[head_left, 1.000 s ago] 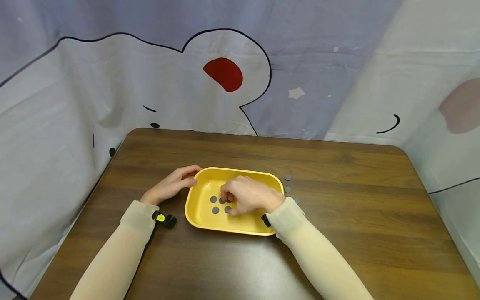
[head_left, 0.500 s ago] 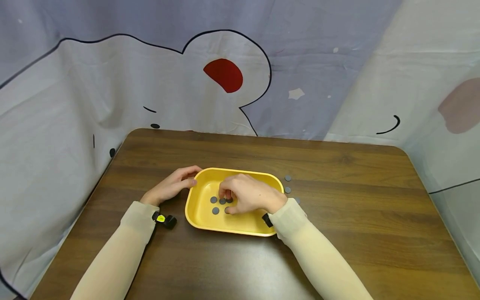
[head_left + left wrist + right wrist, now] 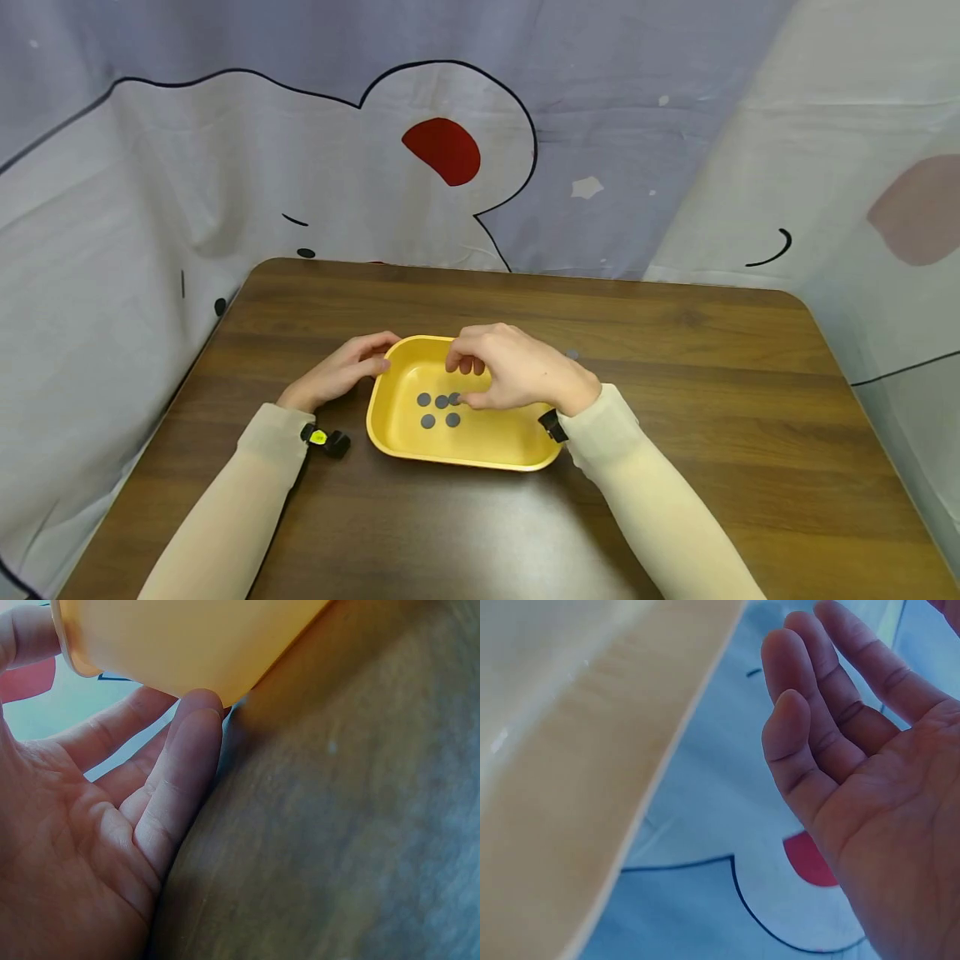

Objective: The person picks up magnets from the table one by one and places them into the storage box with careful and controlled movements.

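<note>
A yellow plastic tray (image 3: 498,446) with rounded corners rests on the table. Several small flat grey discs (image 3: 427,422) lie apart or nearly touching on its floor, towards the left. My left hand (image 3: 335,372) holds the tray's left end: in the left wrist view the thumb is at the rim and the other fingers are against the outer wall (image 3: 187,645). Over the tray's right half hovers my right hand (image 3: 525,367), fingers loosely bent and apart. The right wrist view shows no object in its palm (image 3: 900,802).
The brown wooden table (image 3: 712,433) stretches round the tray. Another grey disc (image 3: 572,354) shows on the wood beyond my right hand, partly hidden. A printed curtain (image 3: 300,167) hangs behind the far edge. Each wrist wears a small black camera (image 3: 333,443).
My right hand has risen off the discs and shifted right and away, uncovering them on the tray floor. My left hand has stayed at the tray's left end.
</note>
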`<state>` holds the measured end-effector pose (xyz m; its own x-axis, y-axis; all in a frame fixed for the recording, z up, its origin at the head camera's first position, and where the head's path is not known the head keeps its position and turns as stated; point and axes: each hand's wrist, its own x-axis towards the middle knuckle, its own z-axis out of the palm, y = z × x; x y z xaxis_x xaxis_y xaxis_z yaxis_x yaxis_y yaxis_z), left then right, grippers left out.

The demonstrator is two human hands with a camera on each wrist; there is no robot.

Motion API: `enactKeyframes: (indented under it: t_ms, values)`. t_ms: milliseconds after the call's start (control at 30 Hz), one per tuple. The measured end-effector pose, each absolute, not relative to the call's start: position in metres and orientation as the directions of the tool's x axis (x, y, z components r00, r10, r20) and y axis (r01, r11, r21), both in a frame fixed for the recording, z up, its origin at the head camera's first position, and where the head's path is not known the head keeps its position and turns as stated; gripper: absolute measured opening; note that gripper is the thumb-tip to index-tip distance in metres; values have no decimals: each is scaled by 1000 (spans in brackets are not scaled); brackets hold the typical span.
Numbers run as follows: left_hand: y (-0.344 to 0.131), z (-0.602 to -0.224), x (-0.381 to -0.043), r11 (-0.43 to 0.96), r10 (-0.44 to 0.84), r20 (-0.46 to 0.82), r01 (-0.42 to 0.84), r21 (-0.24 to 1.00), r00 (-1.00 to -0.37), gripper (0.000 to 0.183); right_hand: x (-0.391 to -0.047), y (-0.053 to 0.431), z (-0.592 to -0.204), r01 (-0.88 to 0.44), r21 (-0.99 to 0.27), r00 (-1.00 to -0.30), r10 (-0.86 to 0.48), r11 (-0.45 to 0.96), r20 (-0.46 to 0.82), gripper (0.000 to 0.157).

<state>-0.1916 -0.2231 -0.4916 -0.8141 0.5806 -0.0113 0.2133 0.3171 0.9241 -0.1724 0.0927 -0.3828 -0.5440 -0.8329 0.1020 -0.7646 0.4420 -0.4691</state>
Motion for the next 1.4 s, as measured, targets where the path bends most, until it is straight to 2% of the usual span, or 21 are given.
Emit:
enactKeyframes:
  t_ms: [233,700,1000,1400]
  values:
    - [-224,-494,-193,298,590,3,221,929,-807,34,-175,118,-369,-760,-472,-576,-800,448,168,26]
    - [-224,-495,-192,310,579,-3,216,926,-816,34,-176,182,-376,-659,-494,-722,-662,567,204,17]
    - [-223,-493,-192,316,578,-10,212,925,-816,34,-169,223,-408,-584,-477,-790,-596,657,146,16]
    - [-223,-493,-191,335,558,-31,190,923,-829,36,-163,247,-445,-548,-412,-808,-588,728,36,19]
